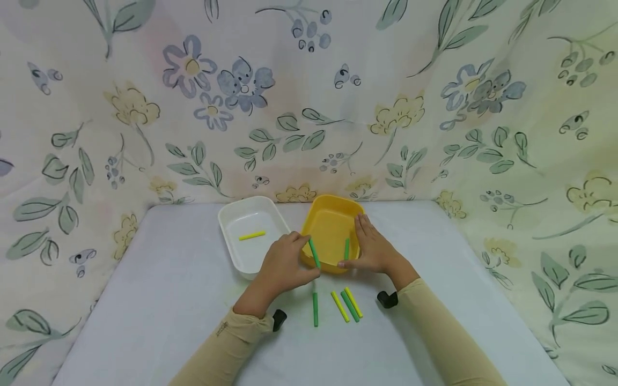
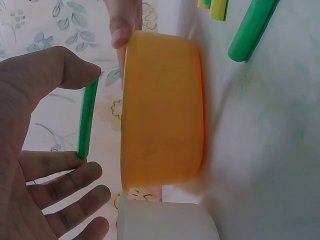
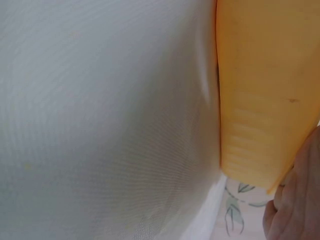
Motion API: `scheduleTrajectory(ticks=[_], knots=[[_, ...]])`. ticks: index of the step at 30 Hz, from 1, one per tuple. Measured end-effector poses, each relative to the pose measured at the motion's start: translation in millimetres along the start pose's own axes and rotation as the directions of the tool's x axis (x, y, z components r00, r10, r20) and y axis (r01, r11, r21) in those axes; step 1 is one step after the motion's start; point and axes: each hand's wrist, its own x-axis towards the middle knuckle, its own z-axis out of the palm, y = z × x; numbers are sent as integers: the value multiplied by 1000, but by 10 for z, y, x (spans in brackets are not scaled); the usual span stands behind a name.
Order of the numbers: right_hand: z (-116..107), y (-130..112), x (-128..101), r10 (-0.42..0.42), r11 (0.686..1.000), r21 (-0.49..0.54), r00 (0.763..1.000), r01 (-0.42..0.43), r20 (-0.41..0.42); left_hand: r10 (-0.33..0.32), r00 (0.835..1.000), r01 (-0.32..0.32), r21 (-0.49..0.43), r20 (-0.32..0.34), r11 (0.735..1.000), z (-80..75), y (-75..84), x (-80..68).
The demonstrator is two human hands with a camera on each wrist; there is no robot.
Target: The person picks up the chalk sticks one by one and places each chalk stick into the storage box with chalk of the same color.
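My left hand (image 1: pixel 288 262) pinches a green stick (image 2: pixel 87 120) between thumb and index fingertip, its other fingers spread. In the head view this stick overlaps the front left of the yellow tub (image 1: pixel 330 228). Along the tub's right rim lies my right hand (image 1: pixel 374 249), with straight fingers at the side and the thumb at the front corner. Another green stick (image 1: pixel 346 249) is inside the tub by that thumb. The right wrist view shows the tub's outer wall (image 3: pixel 270 95) with fingers (image 3: pixel 300 195) at its rim.
Left of the yellow tub stands a white tub (image 1: pixel 232 236) holding one yellow stick (image 1: pixel 252 235). On the white table in front lie a lone green stick (image 1: pixel 315 309) and a group of a yellow stick (image 1: pixel 340 306), a green stick (image 1: pixel 350 306) and another yellow stick (image 1: pixel 354 302). Floral cloth (image 1: pixel 299 80) hangs behind.
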Motion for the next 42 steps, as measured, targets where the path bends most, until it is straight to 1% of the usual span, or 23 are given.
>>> scheduleTrajectory(ticks=[4, 11, 16, 20, 23, 31, 37, 42], knots=[[17, -17, -21, -2, 1000, -14, 1000, 2, 8, -18, 1000, 18, -6, 9, 1000, 10, -29, 26], [-35, -25, -32, -28, 1000, -14, 1000, 28, -3, -40, 998, 39, 16, 41, 999, 9, -79, 128], [-56, -13, 6, -35, 998, -45, 999, 35, 1, -81, 994, 79, 34, 75, 996, -1, -110, 213], [-70, -9, 28, -33, 999, -35, 999, 33, -2, -118, 989, 113, 63, 85, 992, 3, -136, 265], [-55, -1, 32, -33, 999, -28, 999, 33, -3, -136, 986, 130, 68, 94, 989, 18, -147, 277], [10, 0, 13, 1, 1000, -18, 1000, -1, 10, -149, 984, 143, 63, 95, 988, 65, -135, 273], [2, -9, -14, -20, 1000, -19, 1000, 19, -6, -171, 978, 164, 68, 116, 984, 85, -117, 283], [0, -10, -7, -26, 1000, -9, 999, 26, -19, -202, 974, 197, 54, 107, 979, 134, -145, 286]])
